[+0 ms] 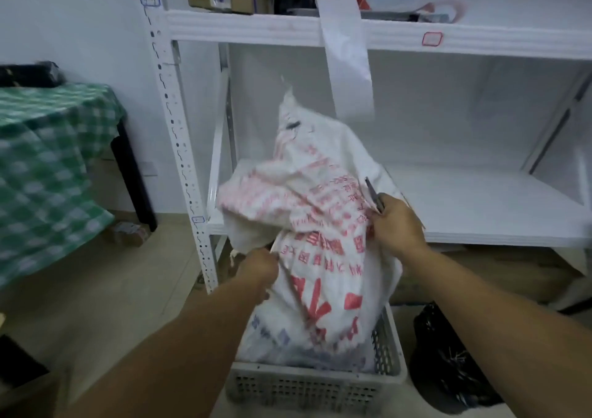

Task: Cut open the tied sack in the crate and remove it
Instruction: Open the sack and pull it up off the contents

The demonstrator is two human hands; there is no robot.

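Observation:
A white woven sack (320,219) with red print stands tall out of a white perforated crate (307,385) on the floor. Its top is crumpled and partly folded over to the left. My left hand (258,268) grips the sack's left side, low down. My right hand (398,222) clutches the sack's right side and also holds a small dark cutting tool (373,195), whose blade points up and away from me. The sack's bottom is hidden inside the crate.
A white metal shelving unit (480,206) stands right behind the crate, with boxes and a hanging paper strip (347,58) on its upper shelf. A table with a green checked cloth (48,167) is at left. A black bag (448,360) lies right of the crate.

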